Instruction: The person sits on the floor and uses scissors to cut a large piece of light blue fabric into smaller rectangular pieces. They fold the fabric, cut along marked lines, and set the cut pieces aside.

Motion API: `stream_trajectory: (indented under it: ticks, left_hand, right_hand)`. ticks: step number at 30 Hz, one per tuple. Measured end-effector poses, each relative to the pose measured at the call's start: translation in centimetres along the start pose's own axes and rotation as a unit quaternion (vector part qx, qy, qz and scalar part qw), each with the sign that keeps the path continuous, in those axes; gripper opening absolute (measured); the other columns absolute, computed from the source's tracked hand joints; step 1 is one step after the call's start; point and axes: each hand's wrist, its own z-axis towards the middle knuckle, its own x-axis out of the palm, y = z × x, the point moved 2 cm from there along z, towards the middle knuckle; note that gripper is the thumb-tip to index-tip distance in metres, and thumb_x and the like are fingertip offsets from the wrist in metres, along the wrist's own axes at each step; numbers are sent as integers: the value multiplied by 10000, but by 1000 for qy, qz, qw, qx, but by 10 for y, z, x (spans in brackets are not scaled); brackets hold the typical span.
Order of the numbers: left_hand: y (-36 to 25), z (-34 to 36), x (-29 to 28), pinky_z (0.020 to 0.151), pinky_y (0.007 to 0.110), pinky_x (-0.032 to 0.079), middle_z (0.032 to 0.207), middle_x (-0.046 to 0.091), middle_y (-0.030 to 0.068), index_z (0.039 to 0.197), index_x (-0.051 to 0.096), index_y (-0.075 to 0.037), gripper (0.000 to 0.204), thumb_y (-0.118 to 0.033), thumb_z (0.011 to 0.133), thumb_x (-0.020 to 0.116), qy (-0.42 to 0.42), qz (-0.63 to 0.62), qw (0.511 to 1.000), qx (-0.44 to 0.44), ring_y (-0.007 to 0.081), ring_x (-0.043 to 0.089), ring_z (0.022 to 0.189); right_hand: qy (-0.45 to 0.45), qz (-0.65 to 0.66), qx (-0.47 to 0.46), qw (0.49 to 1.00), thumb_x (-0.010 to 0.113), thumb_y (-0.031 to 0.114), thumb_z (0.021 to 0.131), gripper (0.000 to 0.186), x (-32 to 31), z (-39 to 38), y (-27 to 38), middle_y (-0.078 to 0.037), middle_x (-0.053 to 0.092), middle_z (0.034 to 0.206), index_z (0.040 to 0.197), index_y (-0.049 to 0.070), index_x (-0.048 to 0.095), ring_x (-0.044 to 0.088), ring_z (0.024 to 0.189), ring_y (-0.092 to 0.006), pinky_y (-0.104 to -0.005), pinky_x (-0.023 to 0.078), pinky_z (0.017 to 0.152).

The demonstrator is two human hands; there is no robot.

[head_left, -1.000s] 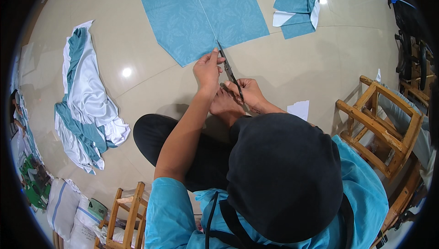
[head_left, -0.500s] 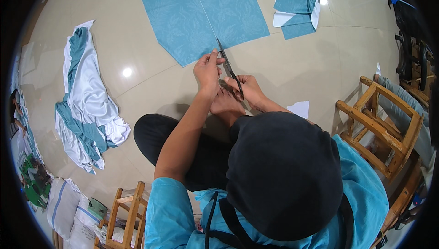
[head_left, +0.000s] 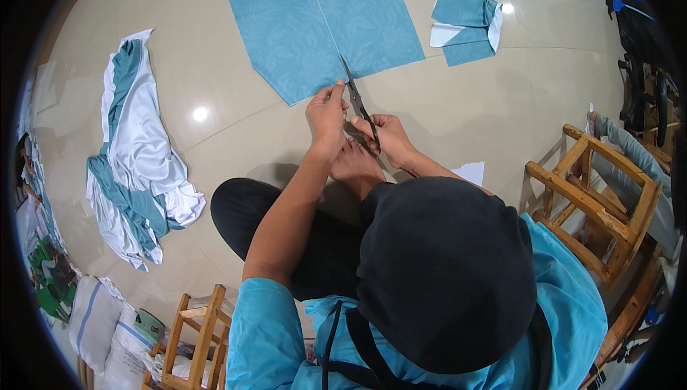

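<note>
Cloth (head_left: 304, 36) is pinched by left hand (head_left: 328, 114); scissors (head_left: 361, 104) are gripped by right hand (head_left: 391, 138); toward twelve o'clock, pale line (head_left: 322, 12) seems uncut.

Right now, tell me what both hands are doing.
Left hand: closed, pinching the near edge of the blue cloth.
Right hand: closed, holding the black scissors by the handles.

Blue panel (head_left: 290, 28) looks like smooth, fairly matt cloth — the white-and-teal heap (head_left: 147, 129) is way shinier, properly satiny. Scissors (head_left: 356, 95) seem to be dark metal. Floor (head_left: 236, 150) is smooth glossy tile, stool (head_left: 581, 182) bare-looking wood, cap (head_left: 444, 268) matt black cloth.
</note>
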Motion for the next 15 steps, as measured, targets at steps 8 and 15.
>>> stream_trajectory:
  ticks: [8,15]
  left_hand:
    - [0,1,-1,493,248,351,651,576,-9,912,740,-46,276,-290,1021,810,4,2,1000,1,62,479,537]
    - [2,1,-1,526,253,373,672,609,4,945,761,-37,262,-283,1020,809,6,10,1000,-2,68,490,555]
  right_hand:
    - [-1,6,-7,1000,914,432,910,499,1,1,-1,-17,598,629,752,80,598,509,478,-89,-270,361,442]
    - [-9,1,-6,1000,900,414,932,488,3,-1,-2,-19,599,611,752,68,606,505,463,-85,-266,352,433]
